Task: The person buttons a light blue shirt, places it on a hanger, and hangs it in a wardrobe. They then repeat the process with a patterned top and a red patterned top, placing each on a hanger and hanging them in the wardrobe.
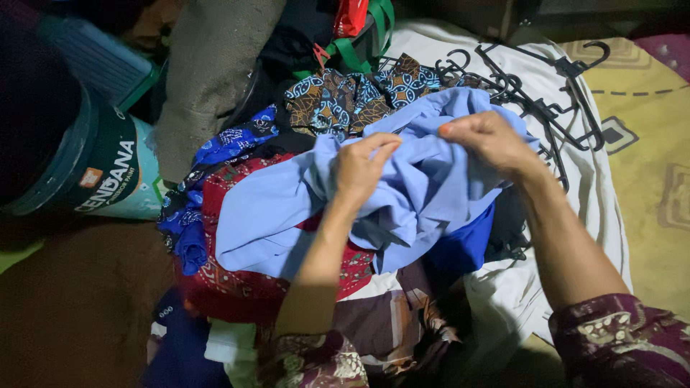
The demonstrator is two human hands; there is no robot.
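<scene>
A light blue shirt (280, 208) lies bunched on top of a pile of clothes. My left hand (363, 169) pinches a fold of it near the middle. My right hand (489, 140) grips its upper edge a little to the right and farther away. Under the shirt lie a red patterned cloth (237, 276), a brown and blue batik cloth (345, 97) and a deep blue garment (463, 248). Both my sleeves are dark maroon with a pale print.
Several black plastic hangers (546, 100) lie on a white sheet (596, 194) to the right. A large paint bucket (86, 165) stands at the left, a grey cloth bundle (208, 65) beside it. A yellow patterned mat (654, 165) covers the far right.
</scene>
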